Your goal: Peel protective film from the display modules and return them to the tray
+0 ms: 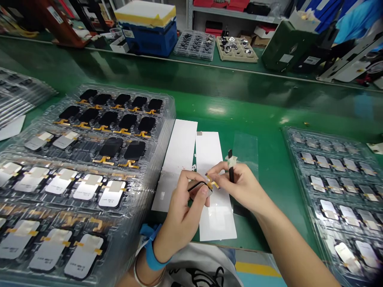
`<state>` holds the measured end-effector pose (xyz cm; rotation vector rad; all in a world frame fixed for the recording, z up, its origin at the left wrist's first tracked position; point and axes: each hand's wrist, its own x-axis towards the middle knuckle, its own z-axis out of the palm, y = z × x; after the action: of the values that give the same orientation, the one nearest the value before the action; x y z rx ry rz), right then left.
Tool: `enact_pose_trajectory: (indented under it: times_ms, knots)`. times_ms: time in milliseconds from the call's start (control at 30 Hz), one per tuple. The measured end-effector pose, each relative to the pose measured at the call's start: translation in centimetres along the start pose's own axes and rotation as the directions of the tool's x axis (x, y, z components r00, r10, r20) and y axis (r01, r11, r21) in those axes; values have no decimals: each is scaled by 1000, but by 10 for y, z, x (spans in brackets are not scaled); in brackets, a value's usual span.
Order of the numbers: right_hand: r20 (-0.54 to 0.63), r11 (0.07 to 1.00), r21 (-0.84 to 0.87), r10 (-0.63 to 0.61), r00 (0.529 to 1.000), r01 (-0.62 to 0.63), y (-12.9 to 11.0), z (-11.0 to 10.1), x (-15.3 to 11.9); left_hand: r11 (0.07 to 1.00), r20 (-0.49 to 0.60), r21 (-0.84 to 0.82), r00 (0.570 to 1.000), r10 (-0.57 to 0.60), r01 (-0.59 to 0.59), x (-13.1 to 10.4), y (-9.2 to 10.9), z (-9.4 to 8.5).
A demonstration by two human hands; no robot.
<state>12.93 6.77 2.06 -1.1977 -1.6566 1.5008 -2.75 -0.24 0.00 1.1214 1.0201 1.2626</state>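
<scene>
My left hand [182, 209], wearing a blue wrist strap, grips a small display module [196, 185] by its edges. The module is tilted on edge, and my fingers cover much of it. An orange flex cable [214, 184] sticks out from its right side. My right hand [243, 184] has its fingertips at that cable. Tucked in the same hand is a slim black tool [231, 172] with whitish tape round it; its kind I cannot make out. Beneath both hands lie two white strips, a left one [181, 143] and a right one [209, 149].
At left, a stack of clear trays [163, 149] holds several display modules. Another clear tray [295, 175] with modules lies at right. A transparent film [247, 149] rests on the green bench. Along the back ledge stand a blue box [155, 40] and a beige parts tray [236, 56].
</scene>
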Motion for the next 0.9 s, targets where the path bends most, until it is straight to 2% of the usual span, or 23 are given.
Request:
enact_pose_trajectory:
  times_ms: [100,200,433,533,633,700,800,900]
  knots:
    - [146,965,260,-2,989,-37,0,6,-4,999,-2,0,999,35,-35,0,-1,0]
    - [204,914,403,-44,978,-43,1,8,-7,997,-11,-4,997,73,-73,1,-2,0]
    - [190,895,439,-11,982,-75,4,11,-7,993,-10,19,993,118,-118,2,-3,0]
    - [198,882,463,-8,980,-87,2,13,-7,999,9,15,999,38,-38,1,0,-1]
    - [153,910,404,30,988,-90,1,13,-9,996,35,2,995,-90,90,-1,5,-2]
    - [68,953,299,34,997,-53,1,12,-11,993,53,-13,992,-118,118,-2,6,-4]
    - [-88,991,119,-56,995,66,1,13,-14,994,67,-22,992,-103,104,-2,7,-5]
    - [-154,986,30,-157,976,163,0,14,-15,991,60,1,989,-134,134,-2,6,-4]
